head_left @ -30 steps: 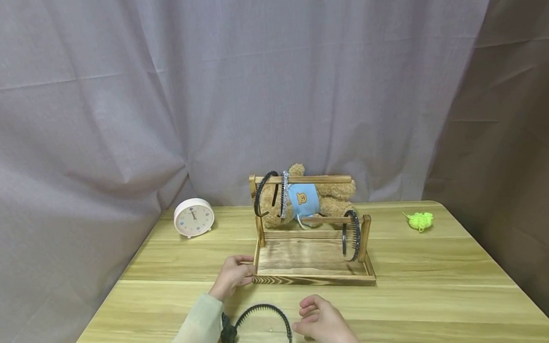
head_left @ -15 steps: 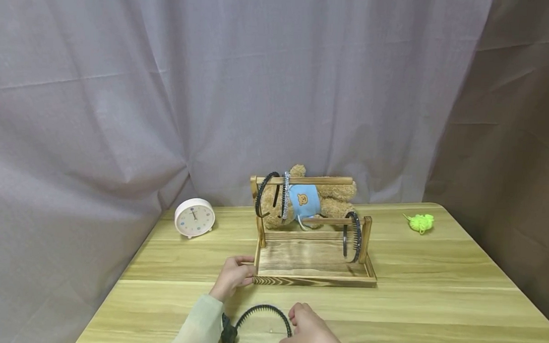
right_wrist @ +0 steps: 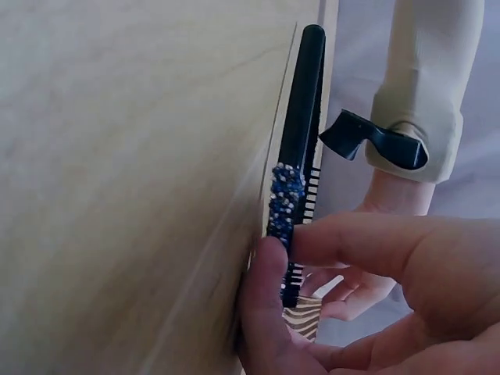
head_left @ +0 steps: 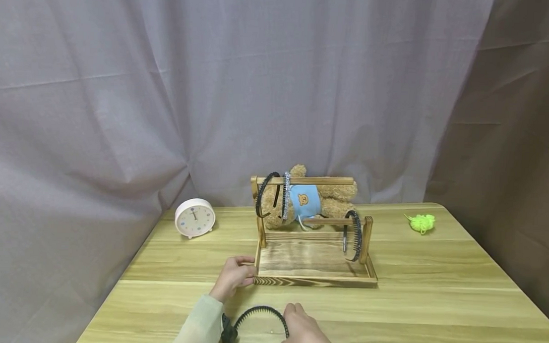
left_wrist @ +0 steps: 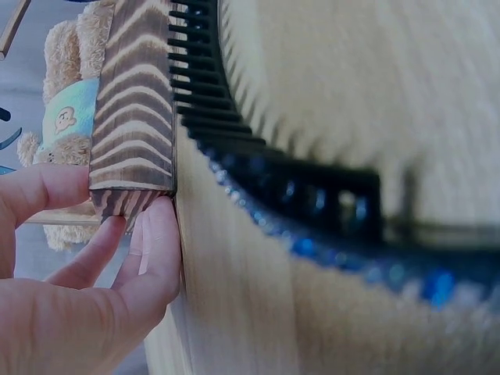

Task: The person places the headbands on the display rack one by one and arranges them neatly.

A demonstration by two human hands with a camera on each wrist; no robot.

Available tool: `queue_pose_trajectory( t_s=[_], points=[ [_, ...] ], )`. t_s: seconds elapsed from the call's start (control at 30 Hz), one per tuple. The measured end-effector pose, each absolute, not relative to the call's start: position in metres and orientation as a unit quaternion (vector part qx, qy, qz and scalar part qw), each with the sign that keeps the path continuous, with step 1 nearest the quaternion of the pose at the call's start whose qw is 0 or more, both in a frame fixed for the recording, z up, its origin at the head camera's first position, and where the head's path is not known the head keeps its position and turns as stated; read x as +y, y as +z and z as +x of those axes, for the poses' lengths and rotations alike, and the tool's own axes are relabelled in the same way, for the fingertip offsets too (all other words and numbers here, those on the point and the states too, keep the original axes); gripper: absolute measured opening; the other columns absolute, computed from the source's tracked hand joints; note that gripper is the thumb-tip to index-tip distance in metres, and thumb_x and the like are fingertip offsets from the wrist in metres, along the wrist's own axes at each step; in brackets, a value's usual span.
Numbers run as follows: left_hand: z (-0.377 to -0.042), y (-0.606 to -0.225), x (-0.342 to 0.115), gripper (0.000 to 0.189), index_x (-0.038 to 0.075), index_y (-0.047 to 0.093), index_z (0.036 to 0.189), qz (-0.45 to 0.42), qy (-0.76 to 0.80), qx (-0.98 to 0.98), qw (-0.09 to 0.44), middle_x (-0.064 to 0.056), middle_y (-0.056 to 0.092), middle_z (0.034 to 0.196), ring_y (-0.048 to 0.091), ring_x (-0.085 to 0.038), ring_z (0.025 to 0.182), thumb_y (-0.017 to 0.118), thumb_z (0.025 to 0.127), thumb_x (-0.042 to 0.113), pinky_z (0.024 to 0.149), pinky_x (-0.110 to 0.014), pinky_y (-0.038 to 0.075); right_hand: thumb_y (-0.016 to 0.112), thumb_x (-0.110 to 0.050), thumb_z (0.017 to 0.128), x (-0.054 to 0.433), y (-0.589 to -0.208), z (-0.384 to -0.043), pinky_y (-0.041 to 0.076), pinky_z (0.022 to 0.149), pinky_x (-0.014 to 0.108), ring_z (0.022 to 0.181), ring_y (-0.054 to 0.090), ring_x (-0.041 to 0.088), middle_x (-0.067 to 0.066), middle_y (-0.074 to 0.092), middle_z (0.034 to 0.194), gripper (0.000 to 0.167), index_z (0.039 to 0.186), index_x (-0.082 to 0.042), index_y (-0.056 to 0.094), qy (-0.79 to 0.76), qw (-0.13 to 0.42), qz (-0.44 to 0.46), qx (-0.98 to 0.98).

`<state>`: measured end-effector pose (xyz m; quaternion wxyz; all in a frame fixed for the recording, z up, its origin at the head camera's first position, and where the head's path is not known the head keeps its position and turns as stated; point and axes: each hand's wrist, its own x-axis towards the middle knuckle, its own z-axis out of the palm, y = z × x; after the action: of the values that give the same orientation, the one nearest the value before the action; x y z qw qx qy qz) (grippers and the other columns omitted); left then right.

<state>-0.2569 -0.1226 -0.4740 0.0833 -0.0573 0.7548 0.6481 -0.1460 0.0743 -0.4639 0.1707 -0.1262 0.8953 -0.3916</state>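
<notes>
Our right hand is pinching the black toothed plastic headband lying on the surface. Our left hand, at eleven o'clock, is gripping the burnt-wood rack's corner. That thin pinch could be slipping off the beads.

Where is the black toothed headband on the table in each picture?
Head: the headband lies near the bottom middle, by the right hand.
Left wrist: it arcs from top middle to right edge.
Right wrist: it stands edge-on in the middle.
Shared landmark: the striped wooden rack.

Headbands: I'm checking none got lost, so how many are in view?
4. Two hang on the rack's top bar: black headband, sparkly headband. A toothed one hangs on the lower bar. The right hand pinches the headband on the table.
</notes>
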Motion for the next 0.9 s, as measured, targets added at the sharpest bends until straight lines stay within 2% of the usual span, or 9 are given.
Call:
queue_pose_trajectory(
  t_s=[0.17,0.3,0.37,0.53,0.7,0.9],
  points=[
    [-0.256,-0.473,-0.122,0.048,-0.013,0.055,0.124,-0.057,0.65,0.753,0.084,-0.018,0.064,0.098,0.064,-0.014,0.073,0.061,0.077,-0.002,0.072,-0.03,0.062,0.068,0.002,0.07,0.08,-0.463,-0.148,0.051,0.065,0.041,0.077,0.05,0.024,0.009,0.051,0.086,0.031,0.098,0.005,0.056,-0.418,0.161,-0.129,0.885],
    [-0.256,-0.474,-0.123,0.048,-0.013,0.055,0.123,-0.058,0.652,0.751,0.084,-0.017,0.064,0.098,0.064,-0.014,0.073,0.061,0.077,-0.002,0.072,-0.029,0.062,0.066,-0.001,0.08,0.086,-0.463,-0.15,0.047,0.057,0.026,0.066,0.051,0.017,0.006,0.054,0.074,0.021,0.098,0.006,0.057,-0.467,0.181,-0.121,0.857],
    [-0.256,-0.474,-0.123,0.048,-0.013,0.055,0.123,-0.059,0.653,0.75,0.084,-0.016,0.064,0.097,0.064,-0.014,0.074,0.061,0.077,-0.002,0.072,-0.029,0.062,0.062,0.001,0.083,0.088,-0.463,-0.15,0.05,0.053,0.022,0.062,0.053,0.014,0.006,0.054,0.072,0.019,0.099,0.008,0.057,-0.501,0.194,-0.112,0.836],
    [-0.256,-0.475,-0.123,0.048,-0.013,0.055,0.124,-0.058,0.653,0.751,0.084,-0.015,0.063,0.097,0.064,-0.014,0.073,0.061,0.078,-0.002,0.072,-0.029,0.062,0.06,0.006,0.085,0.092,-0.463,-0.151,0.061,0.06,0.027,0.061,0.06,0.015,0.009,0.054,0.077,0.021,0.103,0.015,0.056,-0.573,0.22,-0.084,0.785],
    [-0.256,-0.474,-0.123,0.048,-0.012,0.055,0.124,-0.057,0.65,0.753,0.084,-0.013,0.063,0.096,0.063,-0.014,0.073,0.062,0.078,-0.001,0.072,-0.029,0.062,0.062,0.006,0.085,0.096,-0.468,-0.152,0.062,0.062,0.028,0.06,0.06,0.014,0.007,0.056,0.075,0.018,0.1,0.013,0.057,-0.61,0.231,-0.086,0.753],
    [-0.255,-0.474,-0.123,0.049,-0.012,0.055,0.125,-0.056,0.651,0.753,0.083,-0.013,0.062,0.096,0.063,-0.014,0.074,0.061,0.077,-0.002,0.073,-0.03,0.062,0.064,0.005,0.084,0.101,-0.469,-0.151,0.063,0.065,0.03,0.063,0.06,0.015,0.006,0.056,0.079,0.023,0.104,0.012,0.057,-0.634,0.229,-0.098,0.732]
  ],
)
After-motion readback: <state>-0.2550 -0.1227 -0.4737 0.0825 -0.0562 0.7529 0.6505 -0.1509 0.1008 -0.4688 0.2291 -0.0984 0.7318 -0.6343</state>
